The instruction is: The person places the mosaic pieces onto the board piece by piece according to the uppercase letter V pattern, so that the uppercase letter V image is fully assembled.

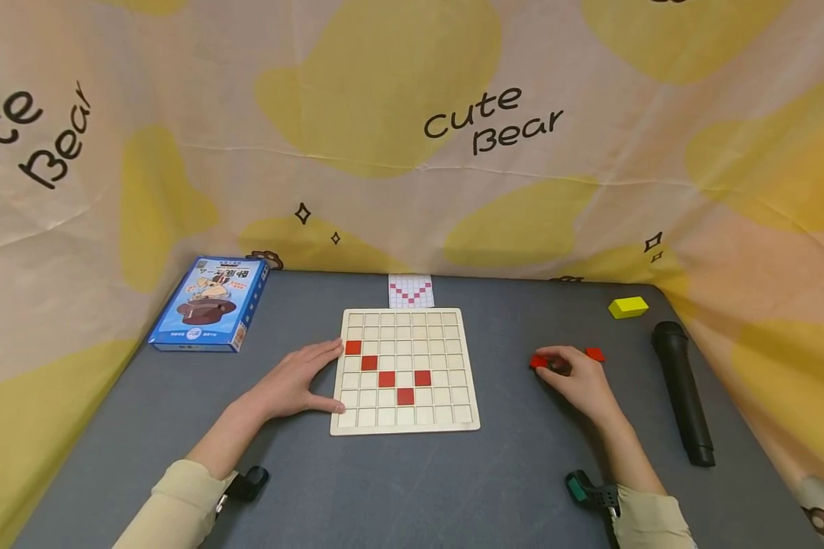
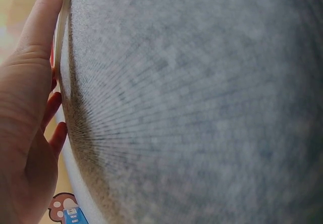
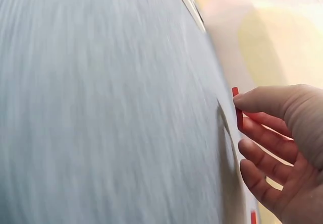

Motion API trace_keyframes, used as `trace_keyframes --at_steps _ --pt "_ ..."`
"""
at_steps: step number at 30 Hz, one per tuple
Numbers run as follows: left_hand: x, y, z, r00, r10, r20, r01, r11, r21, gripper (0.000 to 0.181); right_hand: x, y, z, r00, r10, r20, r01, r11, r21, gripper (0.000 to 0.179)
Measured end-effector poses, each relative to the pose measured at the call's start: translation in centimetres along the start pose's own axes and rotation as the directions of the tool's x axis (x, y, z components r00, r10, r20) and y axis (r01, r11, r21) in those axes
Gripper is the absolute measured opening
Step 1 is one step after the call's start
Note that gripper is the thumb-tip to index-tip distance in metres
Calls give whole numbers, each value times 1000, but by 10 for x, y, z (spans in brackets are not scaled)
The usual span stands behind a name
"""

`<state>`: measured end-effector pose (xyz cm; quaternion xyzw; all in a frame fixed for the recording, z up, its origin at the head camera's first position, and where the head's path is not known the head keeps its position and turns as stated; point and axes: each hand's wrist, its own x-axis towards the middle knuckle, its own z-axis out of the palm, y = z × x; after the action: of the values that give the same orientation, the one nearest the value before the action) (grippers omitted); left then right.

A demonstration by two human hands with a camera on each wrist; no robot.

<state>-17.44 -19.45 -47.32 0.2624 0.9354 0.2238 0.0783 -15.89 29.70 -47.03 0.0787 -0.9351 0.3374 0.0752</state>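
A pale square grid board (image 1: 405, 431) lies on the dark table, with several red tiles (image 1: 387, 379) set in its cells in a slanting pattern. Along the board's left edge rests my left hand (image 1: 284, 387), fingers and thumb spread; the left wrist view shows the thumb (image 2: 39, 30) against the rim. Right of the board, my right hand (image 1: 582, 383) pinches a red square tile (image 3: 239, 114) between thumb and fingers. In the right wrist view the tile is seen edge-on. Another red tile (image 1: 595, 354) lies on the table just beyond that hand.
Behind the board is a small card (image 1: 410, 292) with a pink V pattern on a grid. A blue box (image 1: 209, 305) lies at the back left. On the right are a yellow block (image 1: 628, 307) and a black microphone (image 1: 684, 396). A printed cloth (image 1: 357, 206) hangs behind the table.
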Motion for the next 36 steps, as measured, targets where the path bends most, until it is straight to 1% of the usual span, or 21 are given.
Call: trace_keyframes --at_steps 4,14,19,22,26,30,36 --pt "-1 -1 0 1000 0 -2 0 1000 5 110 8 -11 16 999 -26 22 25 999 25 27" --pt "-1 -1 -1 1000 7 -5 -7 1000 6 108 24 -50 47 995 -63 83 55 993 100 27" --pt "-1 -1 -1 1000 8 -4 -8 1000 8 109 30 -67 62 989 -100 104 88 989 119 27" --pt "-1 -1 0 1000 7 -3 -7 1000 6 110 32 -76 69 985 -127 119 109 983 146 27" --pt "-1 -2 0 1000 7 -1 -7 1000 3 110 35 -85 78 976 -168 139 143 974 178 26" --pt "-1 -2 0 1000 7 -2 -7 1000 0 110 38 -91 86 967 -204 150 177 968 178 25" --pt "-1 -1 -1 1000 10 -6 -10 1000 -6 109 41 -98 93 960 -226 164 199 966 166 26"
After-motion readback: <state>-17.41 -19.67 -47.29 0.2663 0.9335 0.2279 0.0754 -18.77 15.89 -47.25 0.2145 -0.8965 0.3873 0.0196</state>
